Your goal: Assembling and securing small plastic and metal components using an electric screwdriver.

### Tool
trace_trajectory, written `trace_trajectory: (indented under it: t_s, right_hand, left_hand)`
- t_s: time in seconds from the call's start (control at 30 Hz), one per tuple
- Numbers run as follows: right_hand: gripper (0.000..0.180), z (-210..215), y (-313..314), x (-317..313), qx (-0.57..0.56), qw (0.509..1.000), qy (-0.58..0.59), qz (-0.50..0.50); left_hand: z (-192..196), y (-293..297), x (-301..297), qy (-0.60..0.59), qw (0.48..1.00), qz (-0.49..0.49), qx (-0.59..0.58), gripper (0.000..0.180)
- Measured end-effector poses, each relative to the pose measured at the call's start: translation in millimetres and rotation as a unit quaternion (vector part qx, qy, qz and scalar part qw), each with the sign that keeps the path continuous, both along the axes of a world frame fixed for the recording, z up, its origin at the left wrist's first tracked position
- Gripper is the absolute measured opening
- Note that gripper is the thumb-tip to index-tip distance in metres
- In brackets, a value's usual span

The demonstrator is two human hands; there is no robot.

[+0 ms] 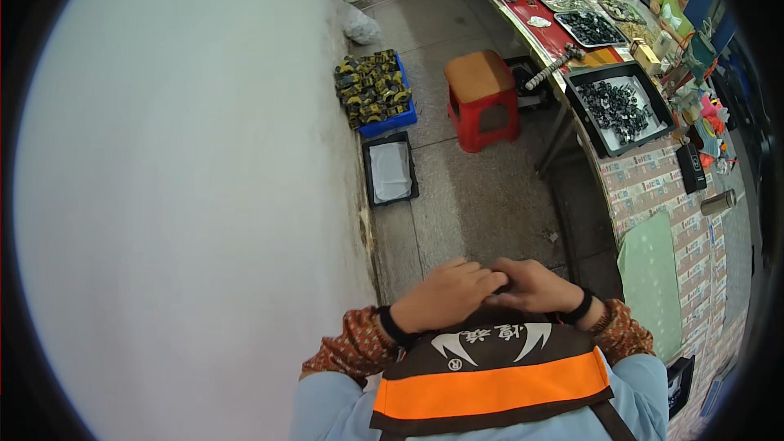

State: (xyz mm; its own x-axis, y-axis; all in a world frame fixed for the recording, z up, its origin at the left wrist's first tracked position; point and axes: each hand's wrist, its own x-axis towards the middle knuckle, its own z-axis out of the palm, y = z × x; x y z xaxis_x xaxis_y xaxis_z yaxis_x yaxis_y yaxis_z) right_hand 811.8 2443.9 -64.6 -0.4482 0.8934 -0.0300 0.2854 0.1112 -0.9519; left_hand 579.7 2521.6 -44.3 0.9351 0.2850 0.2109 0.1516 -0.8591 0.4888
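My left hand (451, 292) and my right hand (535, 286) meet in front of my chest, over the dark apron (400, 366) with its orange band. Fingers on both hands are curled in and closed, tips touching or nearly so. Between them shows a small dark patch, perhaps a little black part, too hidden to name. Black bands circle both wrists, above patterned sleeve covers (359, 347).
A white wall runs along the left. Beside it stand a blue crate (394, 121) of yellow-black parts and a black tray (412, 188) with white paper. A red stool (474, 126) stands mid-floor. The right-hand table (641, 188) carries a black tray (600, 143) of small dark parts and a green cloth (653, 278).
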Motion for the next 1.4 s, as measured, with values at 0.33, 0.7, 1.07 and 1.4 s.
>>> trace_trajectory:
  t_s: [0.33, 0.7, 1.07, 1.4]
  right_hand:
    - [0.035, -25.8, 165.1, 117.3, -0.084, 0.978, -0.013, -0.192]
    - [0.026, -52.6, 470.2, 277.3, 0.161, 0.835, -0.384, -0.359]
    - [0.027, -90.8, 532.3, 278.4, -0.037, 0.842, -0.37, -0.39]
    - [0.037, -53.8, 636.8, 200.7, -0.071, 0.826, 0.176, -0.531]
  left_hand:
    - [-7.6, 259.1, 72.1, 0.047, 0.99, 0.001, -0.133, 0.026]
    - [28.9, 443.6, 3.3, 0.005, 0.811, 0.539, -0.227, 0.018]
    - [4.4, 738.3, 141.5, 0.065, 0.912, 0.328, -0.236, 0.023]
    - [-43.1, 823.8, 366.5, 0.149, 0.915, -0.355, -0.124, 0.065]
